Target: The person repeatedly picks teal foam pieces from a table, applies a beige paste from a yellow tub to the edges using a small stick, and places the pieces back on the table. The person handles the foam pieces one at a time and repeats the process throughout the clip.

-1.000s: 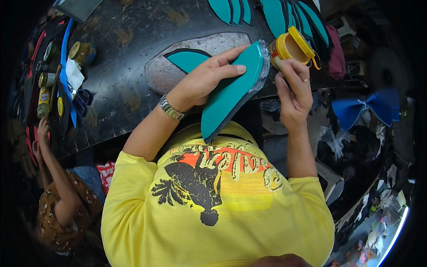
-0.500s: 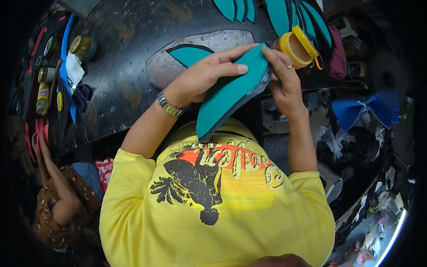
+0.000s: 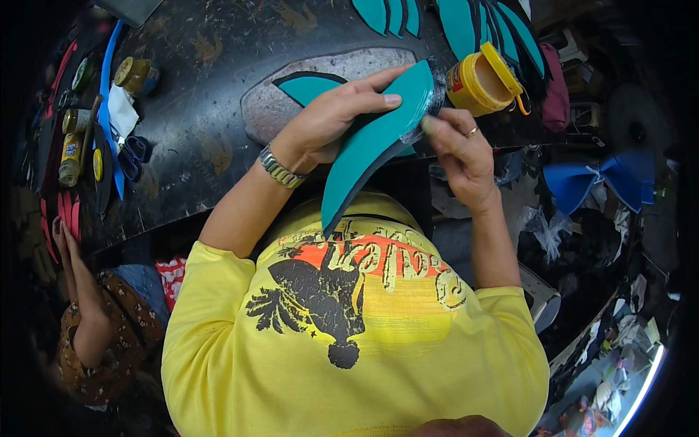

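My left hand [image 3: 348,109] grips a teal curved panel [image 3: 378,142] with a dark backing, thumb on its face and fingers behind. The panel is tilted over the table's front edge, its narrow end pointing down toward my shirt. On the panel's right side my right hand [image 3: 460,149] is closed, its fingertips pinching at the dark edge. A shiny, whitish film shows along that edge near the upper tip. Another teal panel [image 3: 309,89] lies on the grey stone slab [image 3: 266,116] behind my left hand.
An open yellow tub [image 3: 477,84] stands right of my hands. Teal pieces [image 3: 459,29] lie fanned at the back. Jars [image 3: 135,76], a blue strip [image 3: 104,109] and scissors [image 3: 135,156] sit at left. Another person's arms [image 3: 84,284] reach the table's left edge; blue pieces [image 3: 597,182] are at right.
My right hand has slid from the panel's upper tip down along its right edge. The panel has turned slightly, showing more shiny film at the tip.
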`<state>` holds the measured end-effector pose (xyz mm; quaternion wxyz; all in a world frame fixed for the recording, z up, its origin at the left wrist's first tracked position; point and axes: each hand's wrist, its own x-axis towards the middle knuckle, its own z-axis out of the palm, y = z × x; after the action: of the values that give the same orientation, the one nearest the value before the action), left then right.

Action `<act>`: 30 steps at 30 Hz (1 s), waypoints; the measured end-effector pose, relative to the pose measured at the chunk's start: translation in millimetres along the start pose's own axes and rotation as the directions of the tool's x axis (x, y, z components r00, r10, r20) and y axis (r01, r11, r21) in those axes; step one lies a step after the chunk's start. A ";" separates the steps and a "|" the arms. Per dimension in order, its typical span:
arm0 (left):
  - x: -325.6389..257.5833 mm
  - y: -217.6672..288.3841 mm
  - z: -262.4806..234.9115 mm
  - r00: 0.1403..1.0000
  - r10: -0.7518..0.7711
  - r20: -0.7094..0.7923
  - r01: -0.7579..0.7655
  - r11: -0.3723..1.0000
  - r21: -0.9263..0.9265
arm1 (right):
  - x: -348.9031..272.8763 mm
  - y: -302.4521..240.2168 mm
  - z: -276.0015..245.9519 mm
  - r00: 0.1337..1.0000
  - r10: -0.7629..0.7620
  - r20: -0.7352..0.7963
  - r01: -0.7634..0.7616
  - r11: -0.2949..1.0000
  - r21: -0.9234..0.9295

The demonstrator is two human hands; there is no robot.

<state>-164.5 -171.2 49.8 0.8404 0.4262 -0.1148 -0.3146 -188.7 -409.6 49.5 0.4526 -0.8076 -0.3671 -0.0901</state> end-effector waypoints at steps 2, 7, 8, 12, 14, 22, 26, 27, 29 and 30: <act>-3.1 2.5 1.9 1.000 0.002 0.022 -0.003 0.999 0.033 | 2.5 6.4 -0.6 0.998 0.015 -0.061 -0.012 0.999 0.041; -7.0 4.1 12.7 0.999 -0.001 0.046 -0.003 0.997 0.075 | 8.0 15.9 7.9 0.989 0.087 -0.117 -0.054 0.964 0.260; -7.2 5.0 14.0 1.000 -0.009 0.024 0.007 0.995 0.104 | 8.5 15.3 11.2 0.986 0.118 -0.116 -0.077 0.948 0.310; -8.9 13.6 11.2 0.999 0.017 0.031 -0.021 0.992 0.128 | 14.0 10.2 20.8 0.959 0.252 -0.130 -0.208 0.935 0.287; -8.0 20.9 3.3 0.988 0.153 -0.027 -0.145 0.968 0.205 | 15.7 5.8 17.3 0.940 0.332 -0.081 -0.309 0.927 0.213; 105.0 81.2 -119.3 0.768 0.424 -0.479 -0.311 0.902 0.300 | 19.2 2.7 11.2 0.898 0.423 -0.123 -0.368 0.874 0.316; 160.4 75.7 -165.3 0.670 0.400 -0.626 -0.187 0.906 0.379 | 12.1 4.7 11.9 0.907 0.397 -0.144 -0.345 0.893 0.288; 171.7 72.5 -172.4 0.629 0.395 -0.670 -0.176 0.911 0.372 | 9.4 5.6 9.8 0.906 0.398 -0.145 -0.343 0.890 0.301; 189.9 68.5 -183.4 0.641 0.394 -0.659 -0.135 0.903 0.409 | 4.4 8.2 5.1 0.901 0.396 -0.177 -0.333 0.894 0.300; 196.3 66.7 -187.3 0.644 0.405 -0.649 -0.125 0.893 0.433 | 2.2 9.5 3.6 0.899 0.398 -0.185 -0.334 0.894 0.298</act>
<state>102.9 -144.3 -26.8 0.7636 0.6352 0.1104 0.0341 -181.4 -408.6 42.1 0.6041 -0.7794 -0.1580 -0.0515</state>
